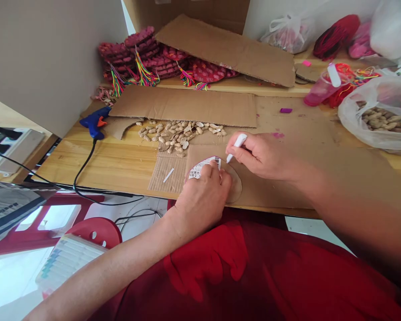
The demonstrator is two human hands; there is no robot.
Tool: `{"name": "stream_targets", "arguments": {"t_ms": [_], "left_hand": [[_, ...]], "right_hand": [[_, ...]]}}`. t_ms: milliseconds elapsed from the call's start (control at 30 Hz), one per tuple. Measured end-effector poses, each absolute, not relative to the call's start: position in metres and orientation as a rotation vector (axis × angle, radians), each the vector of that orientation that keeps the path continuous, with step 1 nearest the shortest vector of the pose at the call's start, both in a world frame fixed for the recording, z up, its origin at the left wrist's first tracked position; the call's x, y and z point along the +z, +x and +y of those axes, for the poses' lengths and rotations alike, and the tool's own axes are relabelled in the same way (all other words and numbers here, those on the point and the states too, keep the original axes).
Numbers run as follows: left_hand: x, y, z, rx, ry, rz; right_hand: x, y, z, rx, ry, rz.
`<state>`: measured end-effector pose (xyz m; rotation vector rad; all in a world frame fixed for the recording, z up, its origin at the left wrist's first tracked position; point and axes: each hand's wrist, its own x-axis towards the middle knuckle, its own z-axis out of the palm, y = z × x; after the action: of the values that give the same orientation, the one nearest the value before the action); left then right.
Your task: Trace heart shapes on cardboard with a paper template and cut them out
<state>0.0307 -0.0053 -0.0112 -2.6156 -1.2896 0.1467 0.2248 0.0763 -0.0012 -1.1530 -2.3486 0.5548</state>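
A white marker (pixel 237 146) is held between the thumb and fingers of my right hand (pixel 259 154). Its tip points down at the upper edge of a round cardboard piece (pixel 235 185). My left hand (pixel 205 189) grips this piece from the lower left, fingers bent on top of it. A printed white label (pixel 198 169) shows at its upper left, partly under my fingertips, and a thin purple line runs along its edge. Beneath lies a large flat cardboard sheet (pixel 280 187). My left palm hides the piece's lower left part.
Peanuts (pixel 178 133) lie loose behind my hands, before a cardboard strip (pixel 187 104). At the left is a blue glue gun (pixel 95 122) with its cord. A purple cap (pixel 286 110) lies farther back. Right stands a bag of peanuts (pixel 384 118). Red tasselled pieces (pixel 150 58) are stacked behind.
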Motion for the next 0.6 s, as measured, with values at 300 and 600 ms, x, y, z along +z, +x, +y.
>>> {"name": "stream_targets", "arguments": {"t_ms": [300,600], "left_hand": [[-0.01,0.029,-0.005,0.145,-2.606,-1.272],[-0.004,0.028,-0.002,0.141,-2.655,-1.257]], "right_hand": [[-0.012,0.2,0.099,0.562,-1.036,-2.305],[-0.006,0.221,0.071,0.518,-1.119,-2.299]]}}
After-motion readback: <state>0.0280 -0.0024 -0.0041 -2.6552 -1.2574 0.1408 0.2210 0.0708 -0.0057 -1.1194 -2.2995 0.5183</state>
